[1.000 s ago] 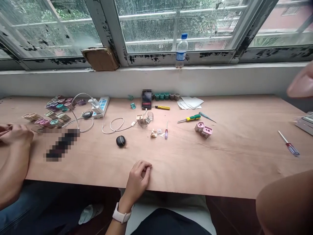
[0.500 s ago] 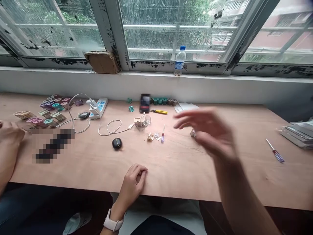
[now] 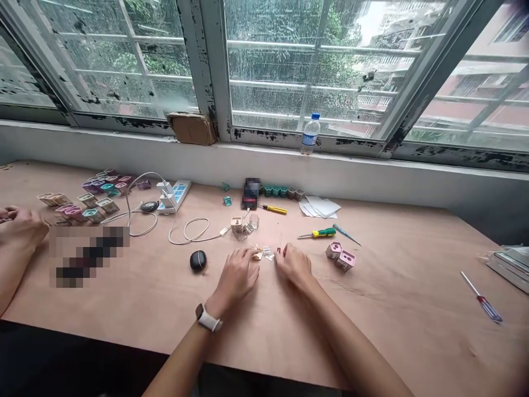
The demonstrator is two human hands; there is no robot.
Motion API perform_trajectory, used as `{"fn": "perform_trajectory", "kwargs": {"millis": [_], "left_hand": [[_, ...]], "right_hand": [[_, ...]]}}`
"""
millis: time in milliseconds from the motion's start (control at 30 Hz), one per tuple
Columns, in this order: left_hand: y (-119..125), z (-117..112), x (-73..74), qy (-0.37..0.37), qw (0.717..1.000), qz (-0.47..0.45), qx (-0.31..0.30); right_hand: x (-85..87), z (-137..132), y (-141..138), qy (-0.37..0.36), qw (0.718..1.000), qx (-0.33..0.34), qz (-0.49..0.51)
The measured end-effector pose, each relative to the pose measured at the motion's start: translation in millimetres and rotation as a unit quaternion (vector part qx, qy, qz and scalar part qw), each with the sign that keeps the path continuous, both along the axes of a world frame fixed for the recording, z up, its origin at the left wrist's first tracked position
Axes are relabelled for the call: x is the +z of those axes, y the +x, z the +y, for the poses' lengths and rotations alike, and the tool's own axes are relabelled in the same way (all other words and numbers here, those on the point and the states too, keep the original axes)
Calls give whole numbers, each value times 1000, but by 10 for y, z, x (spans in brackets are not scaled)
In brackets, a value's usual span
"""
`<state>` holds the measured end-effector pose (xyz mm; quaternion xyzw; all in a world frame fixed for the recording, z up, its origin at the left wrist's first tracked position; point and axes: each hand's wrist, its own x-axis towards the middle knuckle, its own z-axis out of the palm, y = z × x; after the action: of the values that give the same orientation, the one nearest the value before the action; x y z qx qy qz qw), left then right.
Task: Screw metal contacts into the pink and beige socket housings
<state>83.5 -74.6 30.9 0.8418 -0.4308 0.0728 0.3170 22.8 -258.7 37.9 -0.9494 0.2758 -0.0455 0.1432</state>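
My left hand [image 3: 237, 274], a white watch on its wrist, rests on the wooden table [image 3: 397, 286] with fingers curled, the tips on a small beige part [image 3: 259, 253]. My right hand [image 3: 294, 264] lies just right of it, fingers closed over the handle of a small red screwdriver [image 3: 280, 239] whose shaft pokes out past the fingertips. Tiny clear pieces [image 3: 268, 251] lie between the two hands. A beige charger housing [image 3: 237, 224] on a white cable [image 3: 194, 231] stands just beyond.
Near my hands lie a black round object [image 3: 198, 260], two pink cubes [image 3: 341, 257] and a green-yellow screwdriver [image 3: 318, 234]. A power strip [image 3: 176, 194] and coloured housings [image 3: 93, 193] sit at the left beside another person's hand [image 3: 20, 227]. A screwdriver [image 3: 481, 290] lies far right.
Both my hands have moved forward to the small parts at the table's middle. The left left the table edge; the right came down from the air onto the small screwdriver. The view tilted up.
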Motion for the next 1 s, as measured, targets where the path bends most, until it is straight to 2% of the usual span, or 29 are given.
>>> {"fn": "perform_trajectory", "kwargs": {"millis": [167,300,333,400,533,600,633,700,1000], "left_hand": [[306,-338,-87,36,999,-11,1],[448,-450,-149,37,999,3,-30],[471,-460,-160,33,999,9,-39],[501,-465,-181,18,998,23,-47],[521,-443,-235,-42,997,51,-44],[532,-435,-268,-74,993,79,-36],[542,-434,-284,-90,991,98,-31],[567,-433,-312,-124,983,132,-21],[630,-416,-322,-203,953,224,15]], "right_hand": [[-129,-149,6,39,999,-14,-23],[-264,-339,-2,100,982,-18,-157],[-290,-378,5,141,968,-17,-206],[-325,-441,31,258,919,-13,-297],[-327,-543,121,485,766,-31,-420],[-316,-598,170,556,696,-51,-451],[-313,-625,193,578,672,-57,-459],[-315,-675,230,600,649,-59,-464],[-321,-713,255,675,595,-52,-432]]}}
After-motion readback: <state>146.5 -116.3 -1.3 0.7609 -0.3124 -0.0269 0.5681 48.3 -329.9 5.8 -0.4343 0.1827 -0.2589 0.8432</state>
